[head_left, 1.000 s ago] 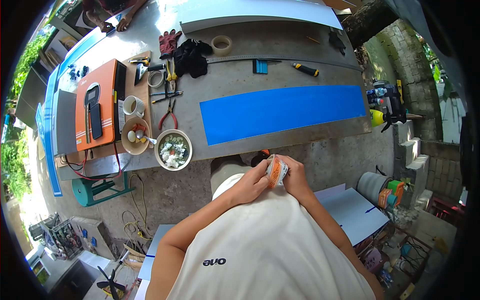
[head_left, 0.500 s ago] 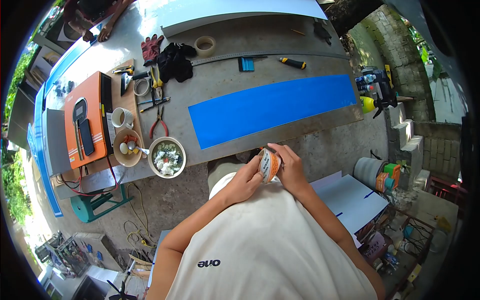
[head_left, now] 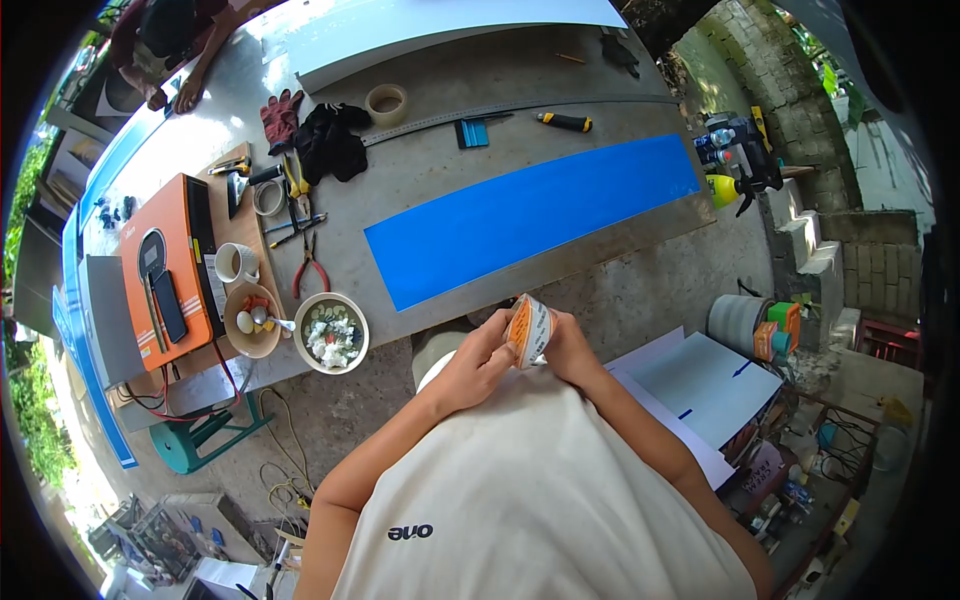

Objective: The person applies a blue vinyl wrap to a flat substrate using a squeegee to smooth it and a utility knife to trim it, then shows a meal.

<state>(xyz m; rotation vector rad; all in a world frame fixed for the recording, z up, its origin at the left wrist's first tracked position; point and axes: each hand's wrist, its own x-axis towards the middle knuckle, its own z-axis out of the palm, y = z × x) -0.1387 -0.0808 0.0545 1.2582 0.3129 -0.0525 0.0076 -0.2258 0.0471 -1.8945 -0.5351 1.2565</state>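
Observation:
Close to my shirt front, beyond the table's near edge, I hold a roll of tape (head_left: 532, 332) with orange and white print on it. My left hand (head_left: 482, 362) grips its left side, with the thumb on the print. My right hand (head_left: 568, 352) is closed around the right side, and its fingertips are partly hidden behind the roll. Just past my hands, a long blue sheet (head_left: 530, 222) lies flat on the metal table (head_left: 440, 190).
On the left stand a bowl of white food (head_left: 332, 334), a smaller bowl (head_left: 252, 320), a mug (head_left: 236, 262) and an orange device (head_left: 165, 265). Pliers (head_left: 309, 268), a utility knife (head_left: 565, 121), a blue squeegee (head_left: 472, 133) and a tape roll (head_left: 386, 104) lie around. Another person's hand (head_left: 188, 95) rests far left.
The roll has been turned in my hands, so more orange print faces up. My right fingers have curled down from their raised position. The view has shifted slightly.

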